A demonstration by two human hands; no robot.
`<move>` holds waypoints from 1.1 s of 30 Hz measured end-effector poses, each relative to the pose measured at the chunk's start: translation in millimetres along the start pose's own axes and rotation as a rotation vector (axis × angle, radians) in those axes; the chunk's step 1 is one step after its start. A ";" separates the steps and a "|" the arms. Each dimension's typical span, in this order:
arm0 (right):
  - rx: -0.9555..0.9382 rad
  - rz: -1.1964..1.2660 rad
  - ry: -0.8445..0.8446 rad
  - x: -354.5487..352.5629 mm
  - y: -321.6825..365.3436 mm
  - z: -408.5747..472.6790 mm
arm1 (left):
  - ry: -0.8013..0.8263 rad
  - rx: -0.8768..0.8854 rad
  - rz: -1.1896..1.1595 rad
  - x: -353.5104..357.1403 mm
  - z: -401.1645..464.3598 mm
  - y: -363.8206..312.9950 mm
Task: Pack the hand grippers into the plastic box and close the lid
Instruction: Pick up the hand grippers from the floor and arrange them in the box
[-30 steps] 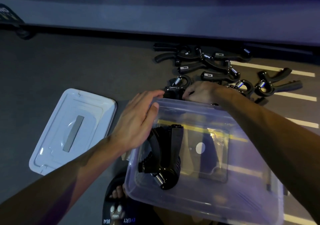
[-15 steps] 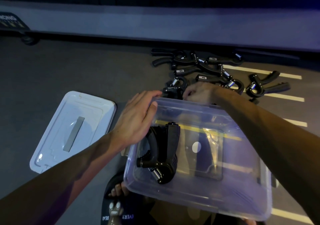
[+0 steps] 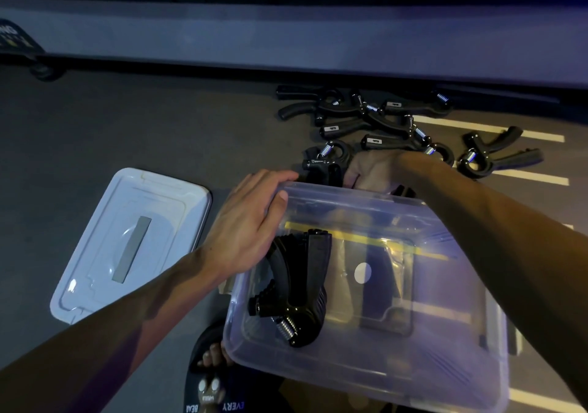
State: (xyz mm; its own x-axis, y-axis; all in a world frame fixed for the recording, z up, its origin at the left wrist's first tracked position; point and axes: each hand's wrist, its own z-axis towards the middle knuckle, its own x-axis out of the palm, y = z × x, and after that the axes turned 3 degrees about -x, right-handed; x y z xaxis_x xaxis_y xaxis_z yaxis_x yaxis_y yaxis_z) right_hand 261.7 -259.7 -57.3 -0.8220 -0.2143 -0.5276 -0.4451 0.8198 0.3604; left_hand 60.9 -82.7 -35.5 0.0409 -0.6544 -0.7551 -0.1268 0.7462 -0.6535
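Note:
The clear plastic box [image 3: 429,377] sits tilted in front of me with one black hand gripper [image 3: 299,288] lying in its left half. My left hand [image 3: 251,228] grips the box's far left corner, thumb inside the rim. My right hand [image 3: 372,171] reaches over the far rim and closes on a black hand gripper [image 3: 324,164] lying just behind the box. Several more black hand grippers [image 3: 375,120] lie in a pile on the floor beyond. The white lid [image 3: 127,244] lies flat to the left of the box.
Dark grey floor with pale painted lines [image 3: 525,177] at the right. A low dark ledge [image 3: 286,72] runs along the back. A foot in a sandal [image 3: 210,361] shows under the box's near left corner.
The view has shifted slightly. My right hand stays behind the far rim on the gripper, and my left hand keeps its hold on the box corner.

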 end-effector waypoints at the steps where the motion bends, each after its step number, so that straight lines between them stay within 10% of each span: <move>1: -0.021 0.004 -0.045 -2.5 1.3 -1.2 | -0.001 0.000 -0.001 0.0 0.1 -0.2; 16: -0.355 0.599 -0.728 -19.0 17.0 -89.5 | -0.027 -0.036 -0.051 -20.2 -5.1 -8.2; 25: -0.639 1.224 -0.569 16.8 56.2 -155.8 | 0.002 -0.096 -0.536 -82.5 -5.2 -67.1; 33: -0.498 1.150 -0.512 53.1 56.5 -199.3 | 0.063 -0.040 -0.717 -90.9 -53.3 -102.3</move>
State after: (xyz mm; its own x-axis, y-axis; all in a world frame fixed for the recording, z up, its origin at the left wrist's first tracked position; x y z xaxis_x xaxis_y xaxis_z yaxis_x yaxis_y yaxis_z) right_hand 122.1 -330.6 88.3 -0.6376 0.7668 0.0735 0.2292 0.0978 0.9685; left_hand 17.4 -106.1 102.7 0.0706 -0.9882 -0.1361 -0.1267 0.1264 -0.9838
